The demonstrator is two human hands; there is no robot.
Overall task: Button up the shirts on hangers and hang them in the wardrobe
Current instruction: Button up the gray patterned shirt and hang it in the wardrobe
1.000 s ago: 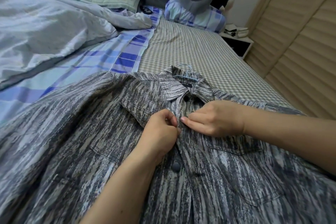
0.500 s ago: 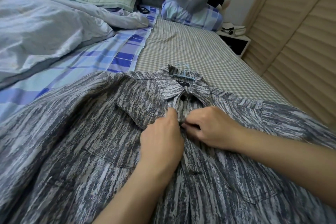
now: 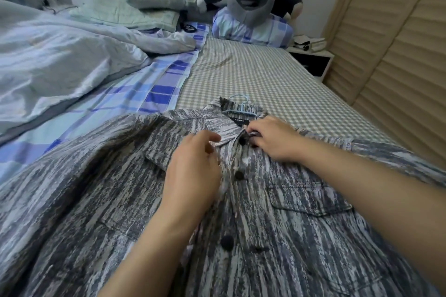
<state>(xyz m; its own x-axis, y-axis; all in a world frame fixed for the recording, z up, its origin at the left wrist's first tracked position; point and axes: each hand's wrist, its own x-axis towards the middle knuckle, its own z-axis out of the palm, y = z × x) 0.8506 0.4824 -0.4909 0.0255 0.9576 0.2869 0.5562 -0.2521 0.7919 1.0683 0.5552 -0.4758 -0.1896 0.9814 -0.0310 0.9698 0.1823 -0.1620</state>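
On the checked bed (image 3: pixel 253 79) I see the shirt (image 3: pixel 301 236) on its hanger (image 3: pixel 237 110), middle buttons apparently fastened, my right hand (image 3: pixel 272 138) pinching the collar button (image 3: pixel 242 140), left hand (image 3: pixel 193 173) loosely open; hanging remains.

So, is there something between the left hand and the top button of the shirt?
Nothing visible. The left hand hovers over the shirt beside the collar, and only bare fabric separates it from the top button, where the right hand pinches the placket.

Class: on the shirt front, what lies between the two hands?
In the head view, between the left hand and right hand lie the shirt's collar tip and top button.
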